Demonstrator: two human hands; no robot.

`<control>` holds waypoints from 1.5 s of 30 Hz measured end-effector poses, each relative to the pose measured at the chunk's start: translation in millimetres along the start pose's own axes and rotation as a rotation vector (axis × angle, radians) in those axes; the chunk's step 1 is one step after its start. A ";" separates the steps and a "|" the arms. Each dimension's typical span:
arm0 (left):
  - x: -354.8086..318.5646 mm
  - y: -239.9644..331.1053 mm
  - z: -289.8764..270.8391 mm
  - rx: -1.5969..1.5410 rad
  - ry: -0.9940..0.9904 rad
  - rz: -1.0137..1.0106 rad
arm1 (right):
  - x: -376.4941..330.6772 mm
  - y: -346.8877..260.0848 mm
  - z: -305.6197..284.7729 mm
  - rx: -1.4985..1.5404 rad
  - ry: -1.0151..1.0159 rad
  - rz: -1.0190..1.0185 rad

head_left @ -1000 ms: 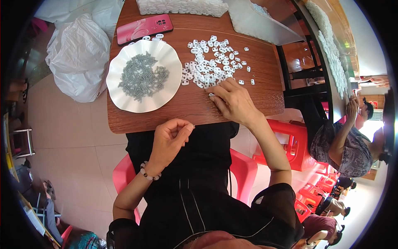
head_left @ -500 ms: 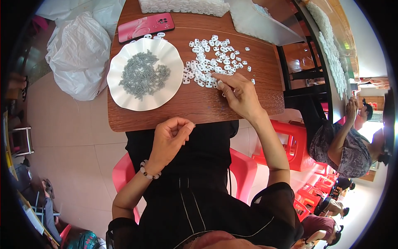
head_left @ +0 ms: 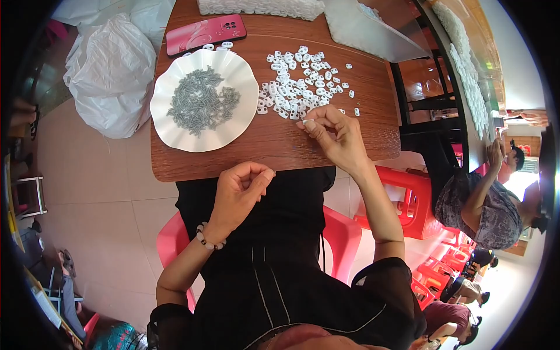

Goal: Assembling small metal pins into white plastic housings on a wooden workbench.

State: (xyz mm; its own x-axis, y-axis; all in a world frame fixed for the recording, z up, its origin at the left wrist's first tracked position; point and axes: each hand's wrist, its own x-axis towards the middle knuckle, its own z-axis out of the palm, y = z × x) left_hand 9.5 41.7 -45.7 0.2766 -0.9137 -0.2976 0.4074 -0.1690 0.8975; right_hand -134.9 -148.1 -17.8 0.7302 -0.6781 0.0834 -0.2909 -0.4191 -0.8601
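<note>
My right hand (head_left: 338, 135) is at the near side of a scattered pile of small white plastic pieces (head_left: 290, 93) with two holes each. Its thumb and forefinger pinch one such white piece (head_left: 307, 122) just over the table. Lower and to the left, my left hand (head_left: 242, 192) is closed in a pinch by the table's near edge. A tiny tip of something pokes out at its fingertips, too small to name. Small grey screw-like pins (head_left: 203, 100) lie heaped in a white wavy-rimmed plate (head_left: 169, 133) left of the pile.
A pink phone (head_left: 204, 36) lies behind the plate, with several white pieces beside it. White stacked pieces (head_left: 259, 7) and a white tray (head_left: 373, 35) stand at the table's far side. A white bag (head_left: 111, 76) sits to the left. Other people sit at the right near red stools (head_left: 402, 201).
My right hand has drawn back slightly from the pile toward me, with a white piece in its pinch. The left hand keeps nearly the same place and pinch.
</note>
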 end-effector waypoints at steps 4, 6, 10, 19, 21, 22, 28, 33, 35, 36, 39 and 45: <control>-0.5 0.6 0.3 0.002 0.001 0.006 | 0.9 -4.9 -0.1 -0.211 0.036 -0.156; -0.7 0.1 -0.6 0.008 0.009 0.007 | -3.3 -9.5 3.7 -0.095 0.020 -0.014; -1.0 -1.5 -3.7 0.011 0.015 0.022 | -14.9 -16.3 16.1 0.285 -0.035 0.239; -0.5 1.9 -0.7 0.045 0.067 0.114 | -43.0 -26.9 39.8 0.631 -0.066 0.371; -0.6 1.9 -0.3 0.051 0.065 0.122 | -46.8 -25.9 41.8 0.653 -0.048 0.369; -0.7 1.6 -0.1 0.057 0.062 0.137 | -48.1 -26.1 42.2 0.659 -0.048 0.387; -2.0 -2.0 -0.2 0.084 0.050 0.131 | -52.7 -34.1 44.9 0.637 -0.038 0.421; -3.8 -1.8 0.1 0.106 0.041 0.148 | -56.1 -36.5 47.9 0.557 -0.008 0.349; -4.3 -2.2 0.6 0.111 0.042 0.146 | -56.7 -36.1 48.1 0.500 0.023 0.279; -4.1 -2.4 1.4 0.114 0.048 0.159 | -57.0 -35.9 47.9 0.501 0.023 0.279; -4.1 -2.3 1.3 0.130 0.052 0.165 | -58.6 -36.3 47.3 0.437 0.039 0.278; -2.9 -3.7 1.7 0.150 0.058 0.166 | -59.6 -38.2 47.2 0.380 0.068 0.230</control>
State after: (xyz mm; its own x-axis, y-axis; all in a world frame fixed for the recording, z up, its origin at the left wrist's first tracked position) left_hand 5.7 44.4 -47.6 0.3799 -0.9117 -0.1562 0.2195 -0.0752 0.9727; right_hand -138.1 -63.2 -13.6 0.6274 -0.7709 -0.1099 -0.1838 -0.0095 -0.9829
